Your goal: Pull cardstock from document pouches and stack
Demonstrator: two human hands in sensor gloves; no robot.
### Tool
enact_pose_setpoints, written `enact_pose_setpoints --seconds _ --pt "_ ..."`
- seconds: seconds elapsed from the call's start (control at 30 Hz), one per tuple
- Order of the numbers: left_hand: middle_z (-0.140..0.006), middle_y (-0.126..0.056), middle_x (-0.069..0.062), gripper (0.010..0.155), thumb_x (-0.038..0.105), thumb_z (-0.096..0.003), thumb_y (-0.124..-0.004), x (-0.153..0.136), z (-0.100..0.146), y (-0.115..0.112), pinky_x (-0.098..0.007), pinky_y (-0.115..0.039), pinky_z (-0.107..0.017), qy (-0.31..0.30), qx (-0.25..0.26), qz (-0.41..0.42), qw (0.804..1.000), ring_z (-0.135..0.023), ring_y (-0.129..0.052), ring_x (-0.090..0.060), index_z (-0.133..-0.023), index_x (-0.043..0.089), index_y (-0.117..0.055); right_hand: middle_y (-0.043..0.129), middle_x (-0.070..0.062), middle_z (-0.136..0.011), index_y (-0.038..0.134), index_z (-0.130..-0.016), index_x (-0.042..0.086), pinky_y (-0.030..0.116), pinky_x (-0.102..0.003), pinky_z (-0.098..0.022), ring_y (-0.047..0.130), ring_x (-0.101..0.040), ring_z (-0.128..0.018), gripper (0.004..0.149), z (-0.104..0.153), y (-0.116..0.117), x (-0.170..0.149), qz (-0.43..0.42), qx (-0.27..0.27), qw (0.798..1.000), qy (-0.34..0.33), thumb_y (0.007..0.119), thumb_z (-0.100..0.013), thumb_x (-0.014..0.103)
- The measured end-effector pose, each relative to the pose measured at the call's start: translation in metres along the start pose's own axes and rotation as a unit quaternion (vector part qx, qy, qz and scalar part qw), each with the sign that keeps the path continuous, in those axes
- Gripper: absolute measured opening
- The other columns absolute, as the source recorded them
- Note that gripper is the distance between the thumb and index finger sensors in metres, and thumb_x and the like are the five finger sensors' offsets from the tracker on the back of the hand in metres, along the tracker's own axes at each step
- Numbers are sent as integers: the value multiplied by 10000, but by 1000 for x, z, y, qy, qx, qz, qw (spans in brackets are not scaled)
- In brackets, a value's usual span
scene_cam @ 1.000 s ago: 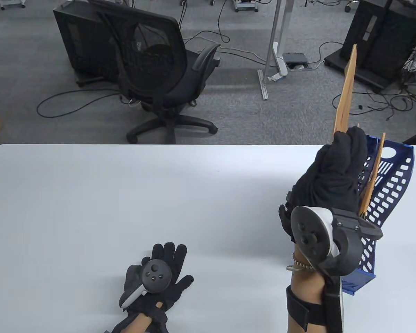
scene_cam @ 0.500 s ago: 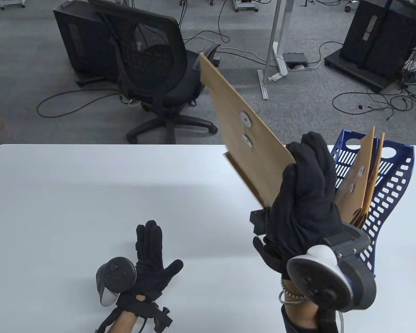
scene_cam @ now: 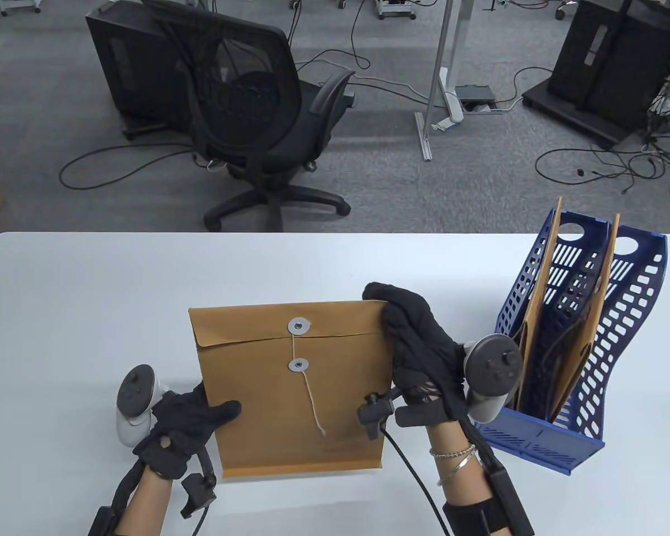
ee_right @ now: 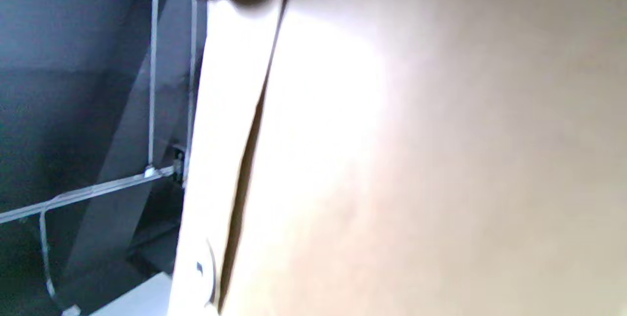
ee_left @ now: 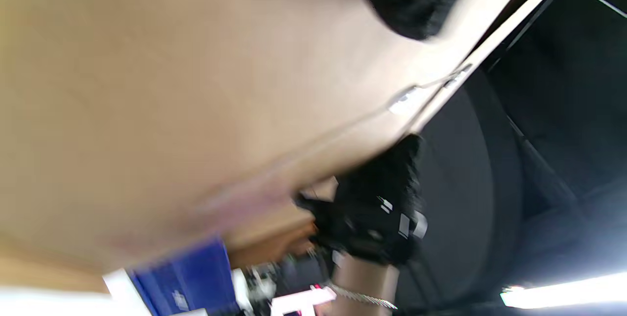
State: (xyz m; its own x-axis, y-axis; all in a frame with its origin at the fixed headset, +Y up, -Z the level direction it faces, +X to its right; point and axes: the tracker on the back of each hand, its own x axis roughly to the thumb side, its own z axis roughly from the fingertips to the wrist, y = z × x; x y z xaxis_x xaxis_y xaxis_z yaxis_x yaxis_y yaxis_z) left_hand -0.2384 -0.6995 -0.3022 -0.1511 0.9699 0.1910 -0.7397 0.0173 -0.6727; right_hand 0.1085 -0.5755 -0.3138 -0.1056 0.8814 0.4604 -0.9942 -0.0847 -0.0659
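Note:
A brown document pouch (scene_cam: 290, 385) with a string-and-button flap faces up over the near middle of the table, flap shut. My left hand (scene_cam: 187, 424) grips its lower left edge. My right hand (scene_cam: 416, 346) grips its right edge near the top corner. The pouch fills the left wrist view (ee_left: 171, 100) and the right wrist view (ee_right: 441, 159), both blurred. A blue file rack (scene_cam: 578, 346) at the right holds two more brown pouches (scene_cam: 541, 312) upright. No cardstock shows.
The white table (scene_cam: 89, 312) spreads to the left and behind the pouch. An office chair (scene_cam: 257, 111) and cables stand on the floor beyond the far edge. The rack stands close to my right wrist.
My right hand has brought the pouch down from the rack to the near middle of the table, face up. My left hand has come over and taken its left edge.

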Motion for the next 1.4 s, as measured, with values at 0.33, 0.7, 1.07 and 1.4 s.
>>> enact_pose_setpoints --seconds 0.33,0.7,1.07,1.4 --pt "-1041 -831 -49 511 404 -543 -691 -28 8 -2 -443 -823 -562 -57 155 61 984 -872 -922 -266 -1040 430 -572 511 -259 -1074 711 -961 57 383 -625 -705 335 -547 -970 570 66 55 -14 447 -70 877 -162 685 -550 451" --pt "-1073 -774 -49 532 435 -549 -663 -40 -6 -31 -438 -799 -592 -59 100 138 984 -909 -879 -264 -1060 421 -514 607 -295 -1006 726 -916 -89 444 -637 -670 430 -563 -929 584 74 117 -37 511 22 852 -110 615 -573 371" --pt "-1091 -733 -59 521 420 -537 -683 -38 -7 -37 -480 -724 -659 -67 56 103 991 -964 -826 -269 -1043 439 -560 785 -198 -844 844 -771 3 614 -600 -610 684 -474 -825 381 64 102 -47 310 57 949 11 747 -509 262" --pt "-1091 -740 -63 524 411 -538 -684 -32 0 -29 -501 -698 -665 -51 99 31 993 -965 -815 -286 -1047 418 -560 884 -153 -674 881 -658 21 745 -534 -486 846 -398 -645 427 58 88 -44 307 76 949 -15 725 -477 375"
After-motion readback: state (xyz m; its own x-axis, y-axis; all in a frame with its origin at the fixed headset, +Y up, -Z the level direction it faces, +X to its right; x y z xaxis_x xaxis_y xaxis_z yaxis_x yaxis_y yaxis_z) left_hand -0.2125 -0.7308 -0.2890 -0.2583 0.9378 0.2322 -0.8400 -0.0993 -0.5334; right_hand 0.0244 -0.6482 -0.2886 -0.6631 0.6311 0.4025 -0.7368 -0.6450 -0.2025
